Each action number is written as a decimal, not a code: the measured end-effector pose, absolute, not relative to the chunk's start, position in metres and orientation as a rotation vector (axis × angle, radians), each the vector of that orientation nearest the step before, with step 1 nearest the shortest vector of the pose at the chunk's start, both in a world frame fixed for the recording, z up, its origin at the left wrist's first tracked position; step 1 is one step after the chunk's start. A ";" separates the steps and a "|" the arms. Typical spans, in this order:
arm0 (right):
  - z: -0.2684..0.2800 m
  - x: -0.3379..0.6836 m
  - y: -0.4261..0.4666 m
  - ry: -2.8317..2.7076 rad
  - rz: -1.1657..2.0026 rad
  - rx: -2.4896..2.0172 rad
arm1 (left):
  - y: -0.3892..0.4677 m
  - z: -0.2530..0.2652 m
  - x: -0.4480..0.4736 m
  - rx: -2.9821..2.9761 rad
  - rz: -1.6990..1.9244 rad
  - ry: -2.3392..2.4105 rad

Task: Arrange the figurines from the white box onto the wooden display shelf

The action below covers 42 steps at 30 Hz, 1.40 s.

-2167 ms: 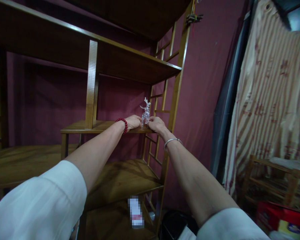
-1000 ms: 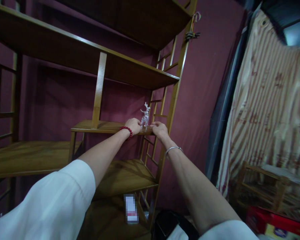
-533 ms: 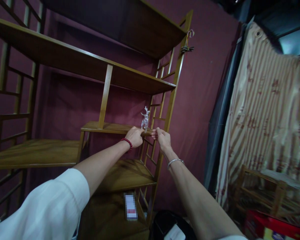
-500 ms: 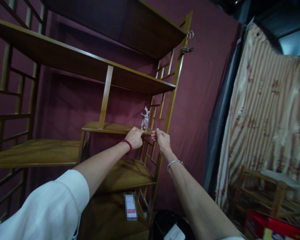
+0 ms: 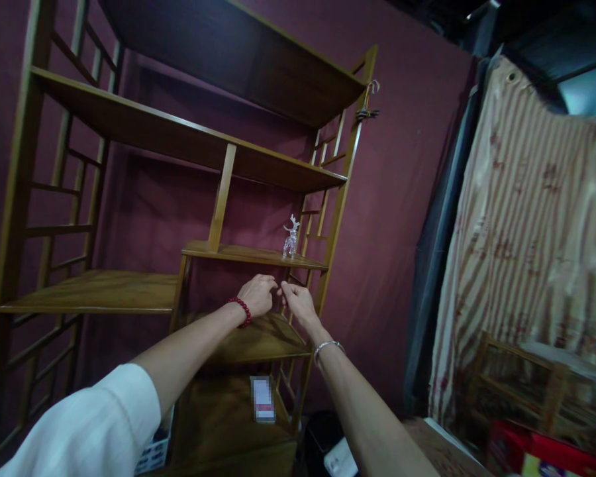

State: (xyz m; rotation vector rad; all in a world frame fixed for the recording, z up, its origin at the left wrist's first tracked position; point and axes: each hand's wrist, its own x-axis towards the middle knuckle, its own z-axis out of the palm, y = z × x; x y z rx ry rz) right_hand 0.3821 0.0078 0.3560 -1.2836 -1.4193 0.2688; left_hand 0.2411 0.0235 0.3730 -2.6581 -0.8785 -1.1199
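Observation:
A clear deer figurine [image 5: 291, 238] stands upright on the raised middle shelf [image 5: 248, 254], near its right end. My left hand [image 5: 258, 295], with a red bead bracelet at the wrist, is just below and in front of that shelf's edge, its fingers bent and closed. Facing it is my right hand [image 5: 299, 303], wearing a silver bangle, its thumb and fingers pinched together. The fingertips of both hands nearly meet. Anything between them is too small to make out. Neither hand touches the figurine.
The wooden shelf unit [image 5: 89, 291] stands against a dark red wall. A blurred-out pale rectangular item [image 5: 263, 399] is on a lower shelf. A black bin [image 5: 322, 437] is at its foot. At right hang a striped curtain [image 5: 516, 218] and, lower, a red box [image 5: 536, 450].
Both hands have drawn down and back from the shelf edge by the figurine, and come closer together. The figurine stays on the shelf. The view has shifted slightly, showing more of the unit's left side.

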 end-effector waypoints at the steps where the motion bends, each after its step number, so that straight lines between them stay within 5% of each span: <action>1: 0.352 0.377 0.007 -1.441 0.257 -1.315 | 0.021 0.371 0.239 -2.679 -1.105 -0.869; 42: 0.185 0.221 -0.028 -1.656 0.486 -1.516 | -0.043 0.195 0.116 -2.787 -0.956 -1.547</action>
